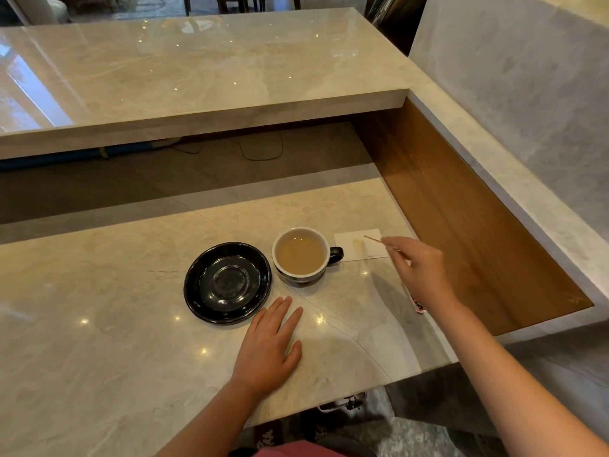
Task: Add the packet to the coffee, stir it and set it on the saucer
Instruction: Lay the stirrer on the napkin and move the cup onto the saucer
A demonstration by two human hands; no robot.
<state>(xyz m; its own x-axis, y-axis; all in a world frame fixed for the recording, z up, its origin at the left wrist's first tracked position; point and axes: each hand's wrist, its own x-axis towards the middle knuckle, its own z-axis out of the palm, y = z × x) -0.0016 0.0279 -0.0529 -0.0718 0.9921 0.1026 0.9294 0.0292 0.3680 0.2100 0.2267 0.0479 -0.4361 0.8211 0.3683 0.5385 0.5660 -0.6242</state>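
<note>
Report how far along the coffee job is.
Looks done: a packet lies by the right wrist, seemingly used, and the coffee looks milky. In hand: the right hand holds the stir stick over the white napkin, outside the cup. Left: the cup stands beside the empty saucer; the left hand rests flat.

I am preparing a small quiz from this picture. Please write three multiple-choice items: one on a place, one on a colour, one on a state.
1. Where does the cup stand?
A. on the saucer
B. on the counter, right of the saucer
C. on the upper shelf

2. What colour is the saucer?
A. white
B. red
C. black

3. What is the right hand doing?
A. holding a thin stick
B. lying flat and empty
C. gripping the cup handle

Answers: B, the saucer is bare and the cup sits beside it on the counter; C, it is glossy black; A, the stick is pinched over the white napkin.
</note>
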